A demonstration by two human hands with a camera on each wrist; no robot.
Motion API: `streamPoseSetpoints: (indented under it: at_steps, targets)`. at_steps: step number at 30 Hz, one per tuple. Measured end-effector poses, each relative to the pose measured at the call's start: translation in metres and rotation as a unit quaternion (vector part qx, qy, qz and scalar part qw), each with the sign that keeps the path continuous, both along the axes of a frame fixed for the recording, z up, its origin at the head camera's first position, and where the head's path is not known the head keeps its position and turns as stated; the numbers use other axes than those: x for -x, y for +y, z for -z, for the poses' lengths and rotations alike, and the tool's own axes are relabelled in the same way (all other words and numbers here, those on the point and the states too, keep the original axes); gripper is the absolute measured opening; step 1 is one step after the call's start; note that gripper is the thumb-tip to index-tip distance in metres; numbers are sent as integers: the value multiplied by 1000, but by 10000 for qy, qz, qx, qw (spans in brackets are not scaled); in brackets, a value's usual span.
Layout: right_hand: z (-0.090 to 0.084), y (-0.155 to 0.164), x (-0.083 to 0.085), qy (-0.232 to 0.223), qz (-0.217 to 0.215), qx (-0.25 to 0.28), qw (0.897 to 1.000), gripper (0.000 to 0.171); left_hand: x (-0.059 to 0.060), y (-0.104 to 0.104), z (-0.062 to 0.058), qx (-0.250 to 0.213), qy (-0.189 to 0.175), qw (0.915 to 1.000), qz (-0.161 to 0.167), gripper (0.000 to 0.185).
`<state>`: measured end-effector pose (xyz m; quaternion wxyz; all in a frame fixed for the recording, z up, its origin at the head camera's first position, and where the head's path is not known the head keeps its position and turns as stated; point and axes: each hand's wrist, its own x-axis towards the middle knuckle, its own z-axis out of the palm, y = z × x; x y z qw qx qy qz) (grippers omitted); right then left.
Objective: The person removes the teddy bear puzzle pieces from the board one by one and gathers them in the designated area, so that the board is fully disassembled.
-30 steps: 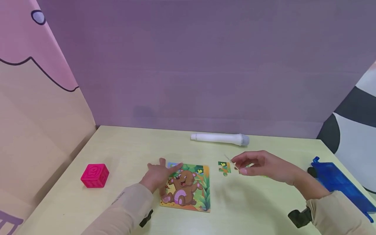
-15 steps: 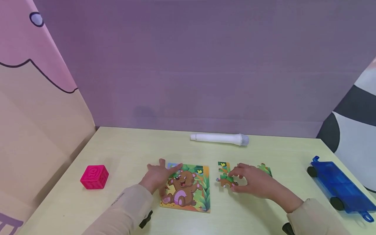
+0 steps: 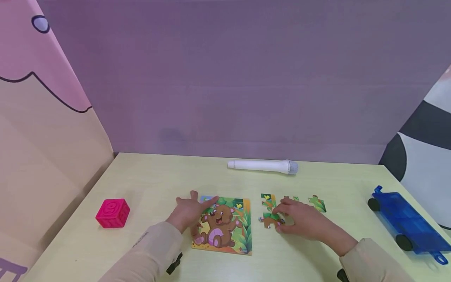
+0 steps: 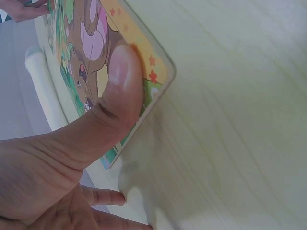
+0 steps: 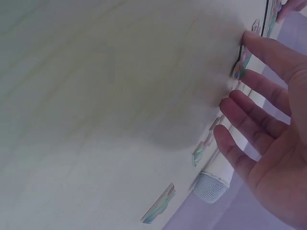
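A square bear picture board (image 3: 225, 231) lies mid-table. My left hand (image 3: 187, 214) rests at its left side, fingers spread; in the left wrist view the thumb (image 4: 122, 91) lies on the picture while other fingers touch the table. Just right of the board is a brown and green jigsaw piece (image 3: 270, 219), flat on the table. My right hand (image 3: 306, 219) holds this piece at its right edge between thumb and index finger, the other fingers loosely bent. Behind it lies a jigsaw piece with a yellow bird (image 3: 267, 199), its tab near the held one.
Past the right hand lie a green jigsaw piece (image 3: 318, 203) and another piece (image 3: 295, 198), partly hidden by the hand. A white toy microphone (image 3: 262, 166) lies at the back. A pink cube (image 3: 112, 213) sits left, a blue wheeled toy (image 3: 410, 221) right. Purple panel behind.
My right hand has brought the raised jigsaw piece down and toward me, laying it flat below the bird piece, then shifted it slightly. The left hand and board have stayed put.
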<state>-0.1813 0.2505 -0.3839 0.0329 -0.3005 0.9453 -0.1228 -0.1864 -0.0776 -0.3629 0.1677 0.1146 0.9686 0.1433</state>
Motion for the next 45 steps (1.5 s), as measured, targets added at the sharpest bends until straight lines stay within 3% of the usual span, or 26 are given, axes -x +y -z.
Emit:
streamPoseSetpoints:
  at_steps: [9,14,21,27,29,32,34,36,40,45]
  targets:
    - [-3,-1,1,-197,223,-9,9996,29,1,0,-1,240,99,9996,89,108]
    - [-10,-6,2,-121,75,48,9999,33,0,0,-1,231,102,9996,79,106]
    - [-24,-33,5,-66,-33,533,9986,35,0,1,-2,143,-33,9999,-28,107]
    - [-20,-60,5,-418,71,1022,9939,29,-2,3,-2,84,-82,9999,-106,108]
    - [-16,-69,4,-526,103,1147,9920,29,-3,4,-2,-108,-193,9994,-270,107]
    - [-10,-82,4,-663,112,1222,9902,31,-4,5,-2,-660,-484,9931,-845,84]
    - [-6,-90,3,-686,165,1165,9907,32,-4,6,-2,-765,-562,9908,-962,81]
    - [-3,-99,2,-673,286,1036,9919,33,-5,7,-1,-597,-543,9929,-873,82]
    - [0,-112,-4,-456,483,745,9950,29,-4,9,-2,292,-239,9991,-173,108]
    - [-1,-119,-8,-403,579,697,9951,23,-3,11,-2,537,-156,9984,-48,110]
